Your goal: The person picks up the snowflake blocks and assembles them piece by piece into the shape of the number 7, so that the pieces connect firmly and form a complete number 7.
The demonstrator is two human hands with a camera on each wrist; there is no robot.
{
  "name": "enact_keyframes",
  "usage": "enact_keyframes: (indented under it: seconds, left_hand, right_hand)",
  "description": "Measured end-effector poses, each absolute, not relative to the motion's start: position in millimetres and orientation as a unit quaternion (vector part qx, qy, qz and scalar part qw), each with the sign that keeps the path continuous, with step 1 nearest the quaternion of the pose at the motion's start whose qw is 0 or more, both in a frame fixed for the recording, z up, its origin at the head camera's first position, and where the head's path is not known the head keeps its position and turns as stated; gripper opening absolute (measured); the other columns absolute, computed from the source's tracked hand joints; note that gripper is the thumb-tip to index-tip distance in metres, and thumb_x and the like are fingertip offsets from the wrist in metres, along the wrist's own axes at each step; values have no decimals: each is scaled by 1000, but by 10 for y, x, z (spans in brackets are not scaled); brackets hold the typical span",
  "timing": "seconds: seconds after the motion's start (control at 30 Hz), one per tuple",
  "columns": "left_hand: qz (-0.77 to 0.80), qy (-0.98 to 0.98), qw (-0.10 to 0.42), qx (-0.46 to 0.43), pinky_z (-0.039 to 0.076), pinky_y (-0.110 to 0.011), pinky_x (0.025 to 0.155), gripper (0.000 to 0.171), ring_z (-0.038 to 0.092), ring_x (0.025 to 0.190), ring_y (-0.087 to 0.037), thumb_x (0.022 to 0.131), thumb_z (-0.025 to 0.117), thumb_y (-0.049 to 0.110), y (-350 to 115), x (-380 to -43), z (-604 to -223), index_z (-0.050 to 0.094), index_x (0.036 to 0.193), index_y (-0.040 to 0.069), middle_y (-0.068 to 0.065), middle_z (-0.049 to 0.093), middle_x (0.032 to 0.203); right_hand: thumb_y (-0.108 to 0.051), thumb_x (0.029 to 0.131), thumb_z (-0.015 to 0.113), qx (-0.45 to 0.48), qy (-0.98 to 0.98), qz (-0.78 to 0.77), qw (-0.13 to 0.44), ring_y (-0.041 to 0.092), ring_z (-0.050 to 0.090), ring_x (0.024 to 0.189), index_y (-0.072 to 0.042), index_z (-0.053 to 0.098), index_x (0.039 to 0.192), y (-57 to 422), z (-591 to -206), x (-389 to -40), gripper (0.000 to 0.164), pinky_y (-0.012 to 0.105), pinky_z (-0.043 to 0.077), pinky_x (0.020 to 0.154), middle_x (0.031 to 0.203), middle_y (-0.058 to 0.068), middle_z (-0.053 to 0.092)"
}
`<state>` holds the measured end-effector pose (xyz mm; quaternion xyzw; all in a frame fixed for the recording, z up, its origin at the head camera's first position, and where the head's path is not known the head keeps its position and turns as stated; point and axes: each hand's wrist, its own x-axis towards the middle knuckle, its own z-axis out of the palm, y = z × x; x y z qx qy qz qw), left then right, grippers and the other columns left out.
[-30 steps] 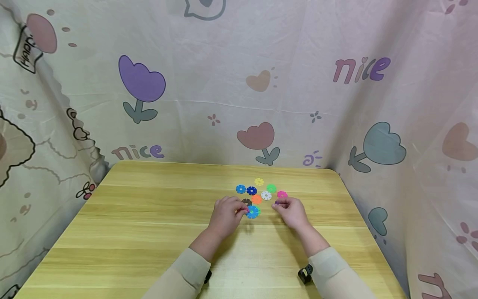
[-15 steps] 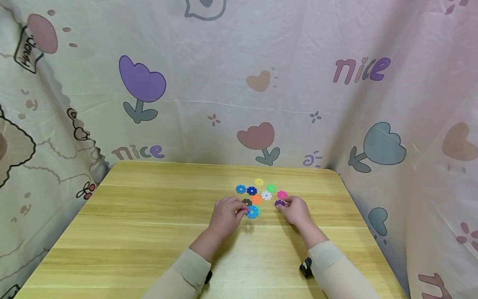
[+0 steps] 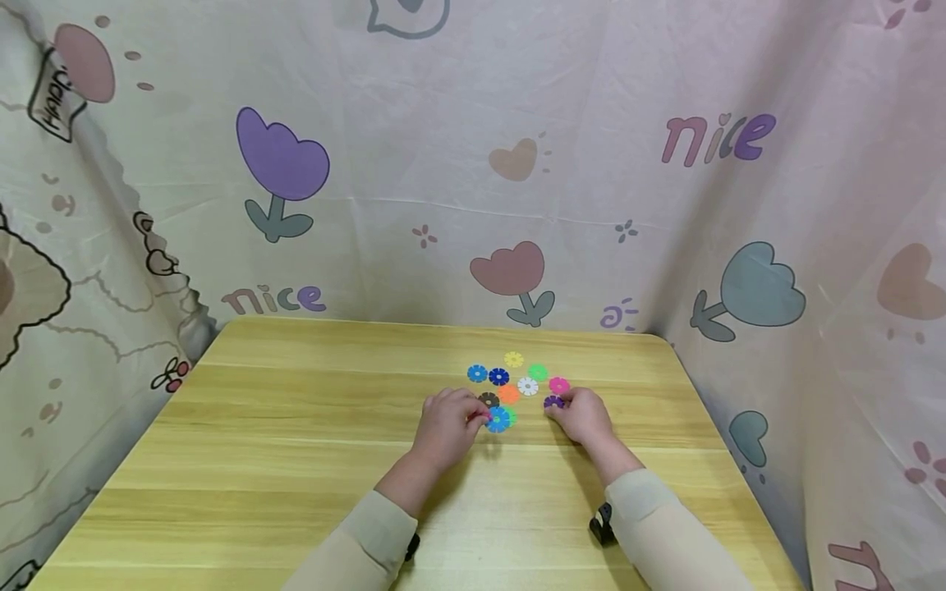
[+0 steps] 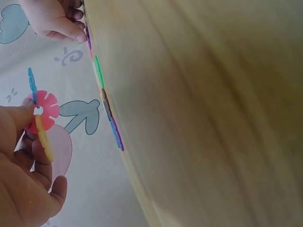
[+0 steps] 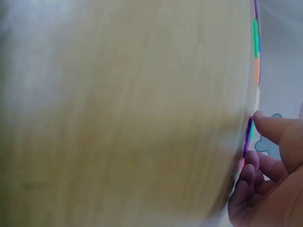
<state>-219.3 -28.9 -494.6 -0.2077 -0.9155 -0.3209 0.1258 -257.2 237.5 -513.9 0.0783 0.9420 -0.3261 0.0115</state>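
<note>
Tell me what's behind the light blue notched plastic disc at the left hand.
A bright green plastic disc peeks out right of the light blue disc; the green one's remainder, and anything else directly behind, is covered.

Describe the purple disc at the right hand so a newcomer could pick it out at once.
On the wooden table, find the cluster of small notched discs and go to its right end, at the right hand. The purple disc is pinched there, just nearer than the bright pink disc. Its dark purple and that hand's grip set it apart.
</note>
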Motion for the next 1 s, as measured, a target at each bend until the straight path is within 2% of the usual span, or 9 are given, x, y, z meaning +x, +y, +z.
enact_keyframes:
  seconds: [0.23,0.43,0.7,0.87,1.0]
  left_hand:
    - [-316,-919,119,-203,43,-48,95,7,60,96,-18,97,80,23,-281,-2200,-4940,81,90,23,10,71,97]
    - [-316,-918,119,-206,43,-48,94,8,60,95,-18,96,80,22,-279,-2190,-4936,80,88,22,10,70,96]
    - [-317,-917,124,-207,44,-48,94,8,60,95,-19,96,81,21,-260,-2181,-4940,80,88,22,10,70,95]
    - [-316,-918,120,-208,43,-46,93,7,58,93,-18,96,81,22,-246,-2181,-4944,80,89,21,10,70,95]
    - [-318,-917,119,-207,44,-47,94,8,59,94,-18,96,80,22,-244,-2186,-4945,80,88,22,10,69,94]
  right_hand:
    - [-18,93,83,82,940,-331,6,29,64,93,8,70,121,2382,-5144,-2594,41,50,54,91,103,15,70]
    - [-18,92,84,84,940,-330,3,30,64,94,6,70,116,2392,-5148,-2599,37,48,53,89,102,15,70]
    - [-14,90,86,81,942,-324,-3,35,66,103,6,67,121,2372,-5134,-2570,41,51,54,95,110,18,70]
    - [-13,89,86,80,946,-313,-3,34,67,102,4,68,122,2366,-5113,-2536,41,52,53,94,109,17,71]
    - [-9,91,82,77,945,-317,-9,32,66,98,2,69,120,2371,-5089,-2504,33,51,54,91,105,14,71]
